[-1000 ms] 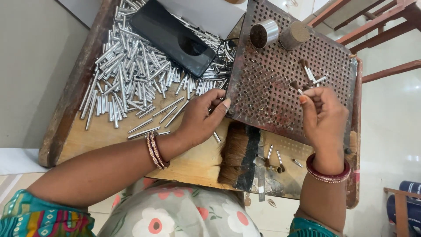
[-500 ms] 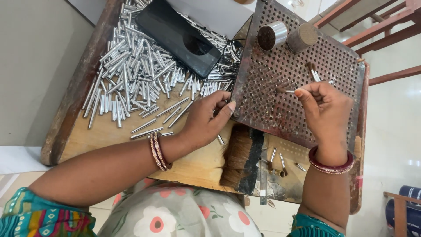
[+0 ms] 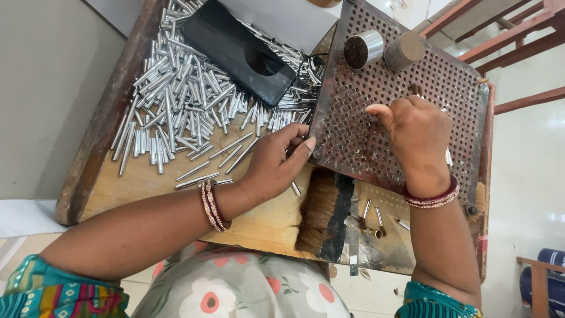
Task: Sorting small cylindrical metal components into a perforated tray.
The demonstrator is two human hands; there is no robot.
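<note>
Two hands work at the rusty perforated plate (image 3: 376,118): the right hand (image 3: 415,132) rests on its holes, fingers curled over small metal pins (image 3: 415,89) — its grip cannot be told. The left hand (image 3: 276,162), half-closed at the plate's left edge, pinches something small beside the pile of silver tubes (image 3: 182,100) — close for easy picking.

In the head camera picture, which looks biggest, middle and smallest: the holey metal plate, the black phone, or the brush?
1. Perforated metal plate, biggest by far.
2. Black phone.
3. Brush, only slightly smaller than the phone, so that pair is unsure.

We see bare wood (image 3: 147,191) at lower left, open for a hand. Above it, the tube pile (image 3: 176,100) and black phone (image 3: 238,50) crowd the board; two cylinders (image 3: 382,50) block the perforated plate's (image 3: 353,129) top.
</note>
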